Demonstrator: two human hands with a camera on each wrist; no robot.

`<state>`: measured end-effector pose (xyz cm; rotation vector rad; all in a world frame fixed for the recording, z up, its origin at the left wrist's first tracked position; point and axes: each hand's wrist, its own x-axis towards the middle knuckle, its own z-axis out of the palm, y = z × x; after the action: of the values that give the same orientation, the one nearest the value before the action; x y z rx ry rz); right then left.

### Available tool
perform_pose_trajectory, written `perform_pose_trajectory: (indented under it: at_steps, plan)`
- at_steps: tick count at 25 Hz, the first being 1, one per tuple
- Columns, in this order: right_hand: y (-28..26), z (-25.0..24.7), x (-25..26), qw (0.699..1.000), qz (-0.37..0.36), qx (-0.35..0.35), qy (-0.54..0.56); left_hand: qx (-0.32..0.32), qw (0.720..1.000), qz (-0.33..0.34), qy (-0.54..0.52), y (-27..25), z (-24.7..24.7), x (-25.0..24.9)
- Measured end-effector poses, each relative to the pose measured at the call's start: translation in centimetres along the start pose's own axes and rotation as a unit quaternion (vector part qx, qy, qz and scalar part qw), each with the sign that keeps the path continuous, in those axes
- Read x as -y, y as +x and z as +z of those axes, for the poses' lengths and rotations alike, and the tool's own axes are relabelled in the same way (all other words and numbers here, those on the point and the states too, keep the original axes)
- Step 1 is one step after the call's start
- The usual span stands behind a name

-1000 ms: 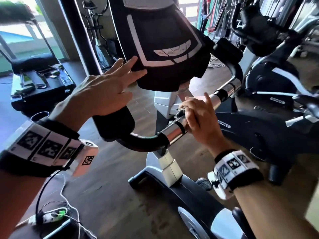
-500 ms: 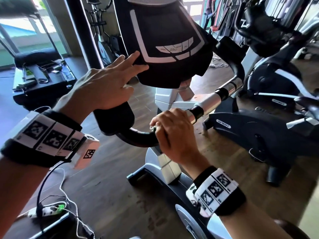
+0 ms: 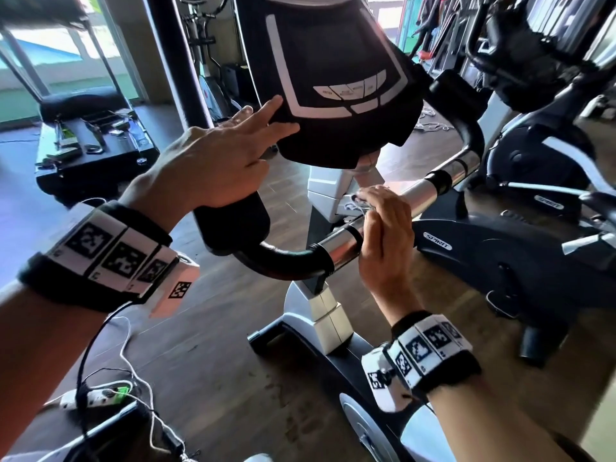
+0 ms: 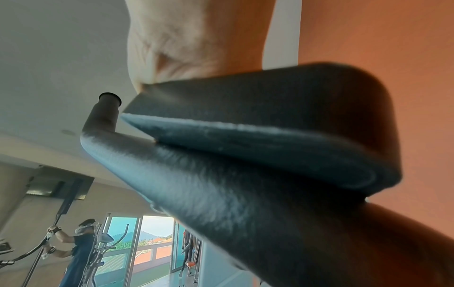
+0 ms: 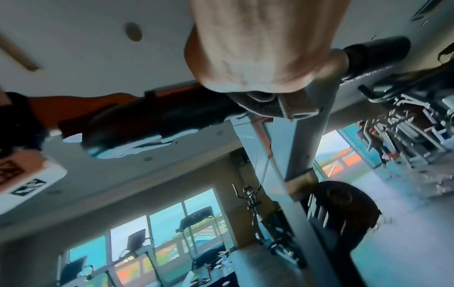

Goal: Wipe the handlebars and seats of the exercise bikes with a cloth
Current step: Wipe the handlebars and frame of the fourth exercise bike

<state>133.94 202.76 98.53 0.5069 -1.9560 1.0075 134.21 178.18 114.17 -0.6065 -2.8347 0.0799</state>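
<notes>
Since half a second ago, my right hand [image 3: 383, 241] has slid the cloth [image 3: 358, 203] up the handlebar [image 3: 340, 245] onto its chrome section, fingers curled round both. My left hand [image 3: 213, 165] rests flat-fingered against the console [image 3: 333, 78].

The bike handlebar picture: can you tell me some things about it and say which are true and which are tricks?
1. The right hand wraps around the shiny silver part of the handlebar. True.
2. The left hand holds the cloth. False: a bit of white cloth shows under the right hand.
3. The left hand's fingers stretch out onto the black screen panel. True.
4. The floor is green carpet. False: it is brown wood.
</notes>
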Motion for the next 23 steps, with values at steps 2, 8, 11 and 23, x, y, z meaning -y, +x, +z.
perform_pose_trajectory:
  at_steps: [2,8,11,23]
  plan:
    - [1.8,-0.3,-0.4,0.999,0.027,0.042,-0.015,0.001,1.000,0.000,-0.003,0.0,0.0,-0.2]
    - [-0.4,-0.2,3.3,0.992,-0.052,0.103,-0.053,-0.003,1.000,-0.015,-0.004,-0.2,-0.1,-0.3]
    - [0.8,-0.2,4.4,0.979,-0.066,0.163,-0.103,0.001,1.000,-0.016,-0.006,-0.2,-0.1,-0.3]
    - [0.3,0.7,5.0,0.994,-0.065,0.063,-0.062,0.014,1.000,-0.011,-0.009,-0.3,0.1,-0.1]
